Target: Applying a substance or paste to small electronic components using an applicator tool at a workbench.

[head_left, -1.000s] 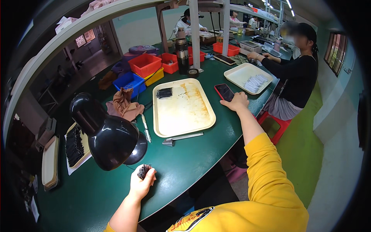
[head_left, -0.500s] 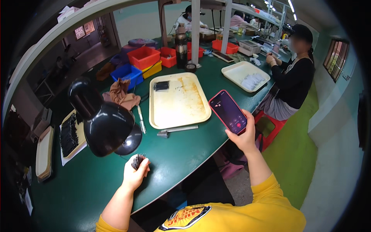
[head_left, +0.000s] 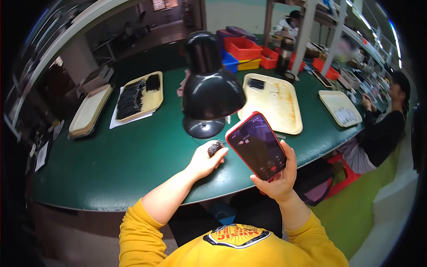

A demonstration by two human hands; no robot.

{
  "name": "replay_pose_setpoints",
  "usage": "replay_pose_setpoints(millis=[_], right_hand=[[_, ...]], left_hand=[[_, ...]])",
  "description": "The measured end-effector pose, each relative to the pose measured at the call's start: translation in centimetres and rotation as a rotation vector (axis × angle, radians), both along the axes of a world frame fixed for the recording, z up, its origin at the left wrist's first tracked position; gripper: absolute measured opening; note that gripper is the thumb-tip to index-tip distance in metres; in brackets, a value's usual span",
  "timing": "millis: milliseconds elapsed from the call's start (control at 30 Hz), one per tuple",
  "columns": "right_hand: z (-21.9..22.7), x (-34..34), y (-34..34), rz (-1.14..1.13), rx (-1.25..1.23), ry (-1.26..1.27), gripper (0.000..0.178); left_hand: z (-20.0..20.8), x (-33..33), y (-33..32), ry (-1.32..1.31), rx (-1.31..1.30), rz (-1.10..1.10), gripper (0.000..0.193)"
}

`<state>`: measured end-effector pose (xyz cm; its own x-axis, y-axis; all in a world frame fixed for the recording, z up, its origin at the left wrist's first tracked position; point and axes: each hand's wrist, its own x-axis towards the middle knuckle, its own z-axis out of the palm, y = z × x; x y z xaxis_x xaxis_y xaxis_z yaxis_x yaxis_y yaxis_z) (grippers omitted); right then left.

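Observation:
My left hand (head_left: 202,162) rests on the green table (head_left: 111,178) near its front edge. Its fingers are wrapped round a bundle of thin black wire-like pieces (head_left: 215,148), whose ends stick out at the top. In my right hand (head_left: 280,180) is a smartphone (head_left: 255,144) in a red case, held tilted above the table edge. The phone's dark screen is lit, with a red round button low on it. Just beyond my left hand stands a black desk lamp (head_left: 211,93). The phone partly covers a cream tray (head_left: 291,127) with a small dark stack (head_left: 256,83) in one corner.
At left lie a cream tray (head_left: 156,100) of black strands (head_left: 130,99) and a stack of trays (head_left: 89,111). Red, blue and yellow bins (head_left: 242,48) sit at the back. A person (head_left: 382,115) in black sits at right beside a tray (head_left: 327,95) of white pieces.
The view has swung left, so the table's things appear farther right. The phone is closer to my left hand and looks larger. Both hands keep their hold.

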<state>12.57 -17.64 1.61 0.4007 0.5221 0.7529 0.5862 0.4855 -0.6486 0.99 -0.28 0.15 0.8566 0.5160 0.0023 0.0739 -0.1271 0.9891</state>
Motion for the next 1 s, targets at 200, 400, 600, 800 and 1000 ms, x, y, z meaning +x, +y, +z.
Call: replay_pose_setpoints(millis=[200, 400, 600, 800, 1000], right_hand=[[2.3, -3.2, 0.9, 0.070, -0.022, -0.037, 0.078], [4.9, -6.2, 3.8, 0.665, 0.140, -0.386, 0.073], [8.3, -12.2, 4.9, 1.032, 0.249, -0.144, 0.067], [9.1, -14.5, 6.4, 1.265, 0.132, -0.044, 0.038], [9.0, -16.6, 6.4, 1.502, 0.217, -0.149, 0.046]], left_hand=[[-0.8, 1.3, -0.7, -0.366, -0.006, 0.048, 0.020], [0.2, 0.5, 0.3, 0.068, 0.108, -0.030, 0.017], [-0.2, 0.2, -0.4, 0.004, 0.058, -0.015, 0.018], [0.0, 0.0, -0.1, -0.025, 0.049, -0.035, 0.020], [0.1, -0.1, 0.0, -0.048, 0.098, -0.042, 0.020]])
